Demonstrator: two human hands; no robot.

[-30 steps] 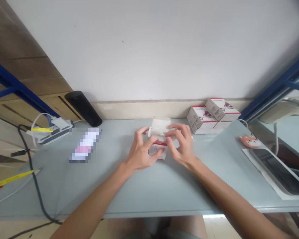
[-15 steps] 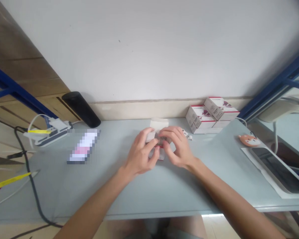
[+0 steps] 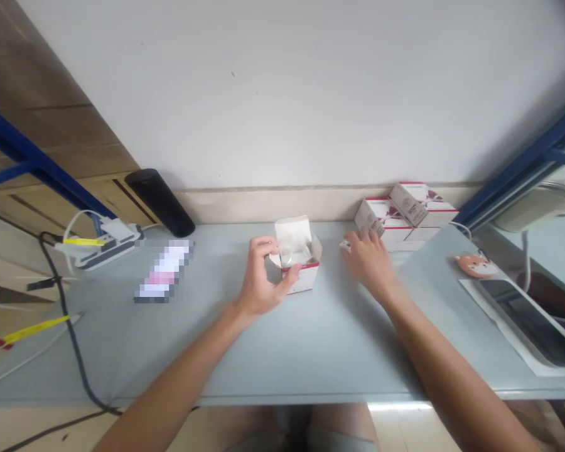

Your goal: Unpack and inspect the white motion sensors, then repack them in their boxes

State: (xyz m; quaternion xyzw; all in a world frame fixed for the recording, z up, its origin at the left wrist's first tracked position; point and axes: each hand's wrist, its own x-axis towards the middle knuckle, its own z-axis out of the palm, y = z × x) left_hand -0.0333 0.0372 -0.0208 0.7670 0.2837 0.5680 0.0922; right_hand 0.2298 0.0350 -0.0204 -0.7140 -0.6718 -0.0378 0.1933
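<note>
A small white box with red edges (image 3: 304,279) stands on the grey-blue table, its flaps up and clear plastic showing inside. My left hand (image 3: 265,276) grips the box at its left side, the thumb on the front edge and the fingers by the left flap. To the right, my right hand (image 3: 370,260) reaches over small white items (image 3: 345,245), which its fingers partly cover; whether it holds one is hidden. Just behind that hand are stacked white and red boxes (image 3: 398,237).
At the left are a phone with a lit screen (image 3: 164,271), a black cylinder (image 3: 161,202) and a power strip (image 3: 106,251) with cables. At the right lie an orange animal-faced case (image 3: 475,265) and a dark-screened tablet (image 3: 530,320).
My right hand has left the small box and moved right to the small white items. My left hand stays at the box, whose open top now shows.
</note>
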